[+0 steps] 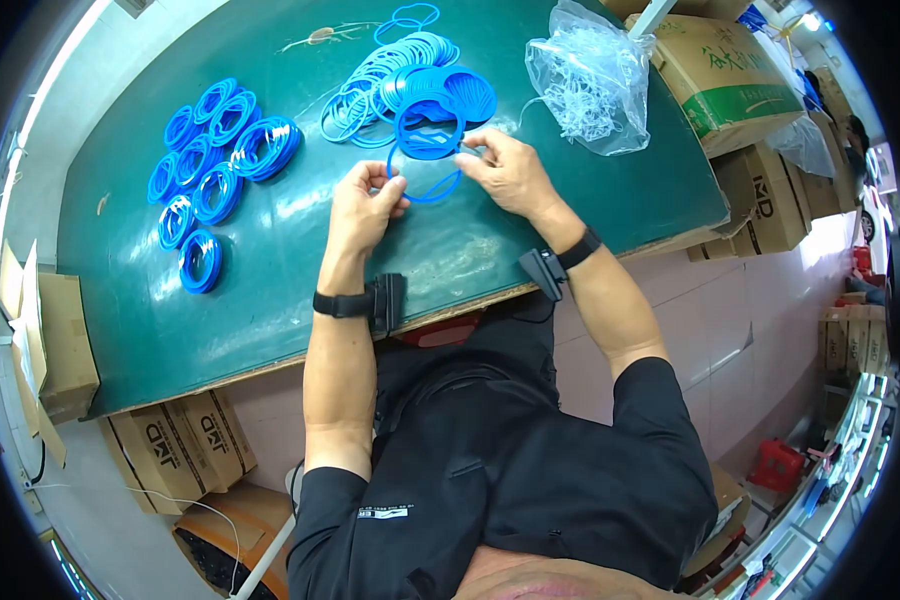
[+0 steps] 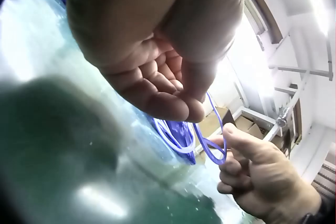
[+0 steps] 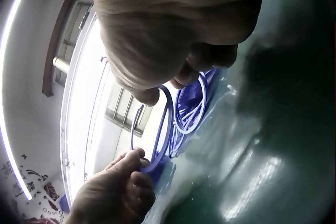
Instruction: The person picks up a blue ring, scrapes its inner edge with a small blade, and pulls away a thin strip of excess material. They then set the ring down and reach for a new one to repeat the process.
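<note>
Both hands hold a thin blue ring [image 1: 432, 200] over the near part of a green table. My left hand [image 1: 362, 208] pinches its left side between thumb and fingers. At the opposite side, my right hand [image 1: 513, 178] pinches the ring with thumb and forefinger. In the left wrist view the ring [image 2: 219, 162] shows as crossing strands between the two hands. Just beyond the fingers lies a spread pile of blue rings [image 1: 470, 92], its near end overlapping the held ring in the head view. My left hand's fingertips are partly hidden in its own wrist view.
Several bundles of blue rings [image 1: 265, 150] lie on the left of the green table [image 1: 300, 290]. A clear plastic bag [image 1: 595, 85] with pale stringy scraps sits at the far right. Cardboard boxes [image 1: 725, 80] stand beyond the right edge, and another carton [image 1: 65, 340] is by the left end.
</note>
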Motion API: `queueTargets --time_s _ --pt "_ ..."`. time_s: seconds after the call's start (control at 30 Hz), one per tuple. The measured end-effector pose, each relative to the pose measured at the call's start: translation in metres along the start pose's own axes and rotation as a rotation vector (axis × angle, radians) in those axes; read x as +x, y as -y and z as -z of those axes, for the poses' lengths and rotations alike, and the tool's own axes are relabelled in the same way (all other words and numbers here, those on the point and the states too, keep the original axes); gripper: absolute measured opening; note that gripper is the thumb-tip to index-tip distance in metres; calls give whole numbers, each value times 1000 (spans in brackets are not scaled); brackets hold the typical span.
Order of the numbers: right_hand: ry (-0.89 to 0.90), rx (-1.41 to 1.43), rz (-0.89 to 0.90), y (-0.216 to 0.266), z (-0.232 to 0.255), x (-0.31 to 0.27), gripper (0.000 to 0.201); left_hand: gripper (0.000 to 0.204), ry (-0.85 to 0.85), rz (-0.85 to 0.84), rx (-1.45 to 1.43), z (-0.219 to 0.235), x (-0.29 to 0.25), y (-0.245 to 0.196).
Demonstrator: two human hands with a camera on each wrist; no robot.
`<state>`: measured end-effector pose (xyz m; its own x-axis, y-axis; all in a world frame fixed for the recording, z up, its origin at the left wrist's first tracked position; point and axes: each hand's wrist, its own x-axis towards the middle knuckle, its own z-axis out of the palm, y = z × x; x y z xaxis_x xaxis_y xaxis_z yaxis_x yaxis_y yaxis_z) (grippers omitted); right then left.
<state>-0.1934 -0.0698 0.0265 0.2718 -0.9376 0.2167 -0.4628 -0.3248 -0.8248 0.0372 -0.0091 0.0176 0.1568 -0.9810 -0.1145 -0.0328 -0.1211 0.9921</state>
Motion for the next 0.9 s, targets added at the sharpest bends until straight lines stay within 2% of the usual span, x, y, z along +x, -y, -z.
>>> queueTargets --time_s 0.1,0.17,0.23,0.3,0.47,0.53,0.6,0.63,0.7,0.73,0.83,0.9 --pt "31 9 -35 6 -19 3 26 18 60 37 -150 0 -18 7" --pt "19 87 98 -1 -31 4 21 18 120 38 -73 5 -27 9" --pt "72 85 80 0 -32 2 18 18 105 38 -73 10 -27 5" --pt "211 73 78 0 -31 4 19 19 93 38 -73 14 -23 7" --pt "285 0 130 0 -28 12 21 19 118 -93 71 12 -11 23" --pt "290 1 125 7 -27 14 22 20 98 -42 22 9 -12 17" --pt "145 -91 73 17 -27 9 22 20 77 12 -28 5 -15 16" --pt "150 -95 76 16 -29 8 22 20 58 11 -40 3 -17 16" --pt "-15 -151 223 15 -35 4 23 20 32 9 -56 1 -16 16" --pt "-33 -112 299 17 -37 2 22 20 37 15 -80 0 -17 16" --pt "23 -85 372 18 -43 -4 20 21 45 41 -144 -2 -20 15" --pt "49 -70 343 17 -43 -4 14 21 52 62 -183 -3 -21 15"
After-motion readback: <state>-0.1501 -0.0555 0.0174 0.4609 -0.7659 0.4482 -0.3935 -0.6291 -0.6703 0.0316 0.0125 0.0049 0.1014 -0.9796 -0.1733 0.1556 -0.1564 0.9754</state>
